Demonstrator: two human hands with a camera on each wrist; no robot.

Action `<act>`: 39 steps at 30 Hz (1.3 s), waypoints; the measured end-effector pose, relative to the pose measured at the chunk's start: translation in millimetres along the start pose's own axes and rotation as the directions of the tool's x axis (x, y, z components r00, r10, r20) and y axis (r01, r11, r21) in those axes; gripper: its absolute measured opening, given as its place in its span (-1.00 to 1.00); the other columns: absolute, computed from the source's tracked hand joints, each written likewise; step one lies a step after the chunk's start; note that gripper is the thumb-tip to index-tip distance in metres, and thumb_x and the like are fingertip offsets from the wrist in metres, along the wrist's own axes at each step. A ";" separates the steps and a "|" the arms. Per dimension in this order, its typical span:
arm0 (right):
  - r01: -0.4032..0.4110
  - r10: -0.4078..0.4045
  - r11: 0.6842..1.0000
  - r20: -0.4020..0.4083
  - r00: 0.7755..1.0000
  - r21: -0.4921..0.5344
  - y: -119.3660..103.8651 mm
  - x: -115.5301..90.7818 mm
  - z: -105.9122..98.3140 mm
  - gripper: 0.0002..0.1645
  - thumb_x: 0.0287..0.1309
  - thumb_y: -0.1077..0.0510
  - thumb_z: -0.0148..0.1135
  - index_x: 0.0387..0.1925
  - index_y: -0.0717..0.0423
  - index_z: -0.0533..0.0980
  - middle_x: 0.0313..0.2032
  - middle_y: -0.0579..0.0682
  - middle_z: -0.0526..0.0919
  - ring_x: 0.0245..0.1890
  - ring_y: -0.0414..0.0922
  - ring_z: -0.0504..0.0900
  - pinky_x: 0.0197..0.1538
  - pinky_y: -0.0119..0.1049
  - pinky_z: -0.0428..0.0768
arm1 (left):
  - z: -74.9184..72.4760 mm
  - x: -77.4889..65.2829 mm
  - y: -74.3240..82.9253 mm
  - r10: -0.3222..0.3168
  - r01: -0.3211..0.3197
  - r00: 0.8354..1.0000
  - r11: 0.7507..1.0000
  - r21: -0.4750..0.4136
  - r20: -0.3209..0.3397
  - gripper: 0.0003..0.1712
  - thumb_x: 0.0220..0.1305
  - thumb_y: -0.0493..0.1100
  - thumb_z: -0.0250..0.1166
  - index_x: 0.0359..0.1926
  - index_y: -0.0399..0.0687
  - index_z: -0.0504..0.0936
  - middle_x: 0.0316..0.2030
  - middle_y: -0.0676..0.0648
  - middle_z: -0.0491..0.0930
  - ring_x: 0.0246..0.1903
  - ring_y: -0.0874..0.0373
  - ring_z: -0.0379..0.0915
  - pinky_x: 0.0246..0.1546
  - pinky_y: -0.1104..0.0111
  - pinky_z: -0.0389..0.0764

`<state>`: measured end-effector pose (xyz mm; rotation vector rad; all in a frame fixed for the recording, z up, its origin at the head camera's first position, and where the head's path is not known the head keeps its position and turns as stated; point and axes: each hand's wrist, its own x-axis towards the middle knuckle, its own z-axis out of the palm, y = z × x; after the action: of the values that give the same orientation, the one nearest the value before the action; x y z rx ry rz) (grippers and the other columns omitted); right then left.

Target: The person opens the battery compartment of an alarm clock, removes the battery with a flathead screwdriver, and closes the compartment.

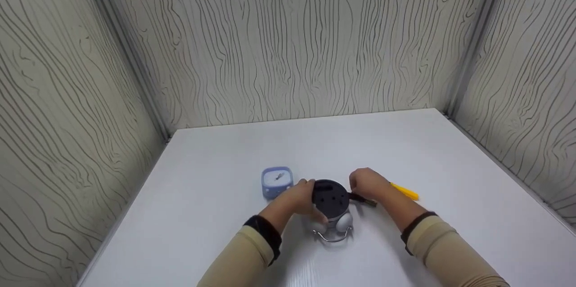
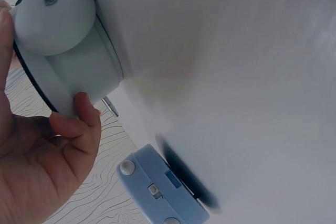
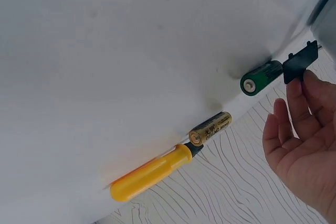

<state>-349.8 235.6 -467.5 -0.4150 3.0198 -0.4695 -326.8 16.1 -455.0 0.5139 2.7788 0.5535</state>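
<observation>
A twin-bell alarm clock (image 1: 331, 201) lies with its black back up and its bells and handle toward me. My left hand (image 1: 298, 198) grips its round body from the left; in the left wrist view, the fingers hold the rim of the pale clock (image 2: 79, 66). Just right of the clock is my right hand (image 1: 368, 182). Its thumb and fingers pinch a small black battery cover (image 3: 300, 64), seen in the right wrist view. A green battery (image 3: 261, 78) lies beside the cover, and a gold-and-black battery (image 3: 211, 128) lies farther off.
A small blue square clock (image 1: 276, 180) stands behind my left hand, on the left. To the right of my right hand lies a screwdriver with a yellow handle (image 1: 405, 191). Wood-patterned panels (image 1: 288, 44) enclose the white table (image 1: 216, 156) at the back and sides.
</observation>
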 end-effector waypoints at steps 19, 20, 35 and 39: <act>-0.009 0.009 1.000 -0.025 1.000 -0.004 -14.4 3.2 -31.3 -0.86 -0.03 0.30 0.20 -0.61 0.07 0.52 -0.63 -0.10 0.50 -0.56 -0.17 0.45 -0.47 -0.30 0.47 | 1.8 0.5 -0.4 0.023 -0.023 1.000 1.000 -0.008 -0.016 0.29 -0.59 0.22 0.59 0.27 -0.13 0.25 0.01 -0.13 0.39 0.00 -0.03 0.38 0.07 0.11 0.40; 0.005 -0.005 1.000 -0.036 0.999 -0.008 -16.9 4.0 -32.6 -0.86 -0.04 0.30 0.19 -0.61 0.07 0.51 -0.63 -0.11 0.50 -0.56 -0.17 0.45 -0.46 -0.30 0.46 | 1.4 0.5 -0.3 0.021 -0.021 1.000 1.000 -0.008 -0.016 0.29 -0.59 0.22 0.59 0.27 -0.13 0.25 0.00 -0.13 0.40 -0.01 -0.03 0.38 0.06 0.12 0.40; 0.101 -0.102 0.995 -0.064 0.993 -0.016 -58.4 17.2 -19.6 -0.87 0.01 0.25 0.20 -0.54 -0.04 0.54 -0.57 -0.19 0.51 -0.48 -0.21 0.45 -0.38 -0.31 0.49 | 3.4 2.8 -3.3 0.038 -0.037 0.999 0.999 0.028 -0.012 0.17 -0.52 0.25 0.57 0.11 -0.27 0.29 -0.10 -0.12 0.40 -0.17 0.11 0.36 -0.04 0.25 0.45; 0.145 -0.146 0.989 -0.072 0.987 -0.030 -64.1 21.6 -16.9 -0.90 -0.02 0.25 0.22 -0.54 0.00 0.57 -0.59 -0.20 0.51 -0.47 -0.21 0.45 -0.34 -0.29 0.49 | 3.2 3.2 -3.0 0.037 -0.037 0.999 0.999 0.023 -0.012 0.18 -0.52 0.25 0.57 0.11 -0.27 0.29 -0.12 -0.13 0.40 -0.18 0.11 0.36 -0.04 0.24 0.45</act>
<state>-355.9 175.8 -432.2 -0.6373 3.0832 -0.4662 -329.5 15.8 -459.6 0.5693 2.7952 0.5357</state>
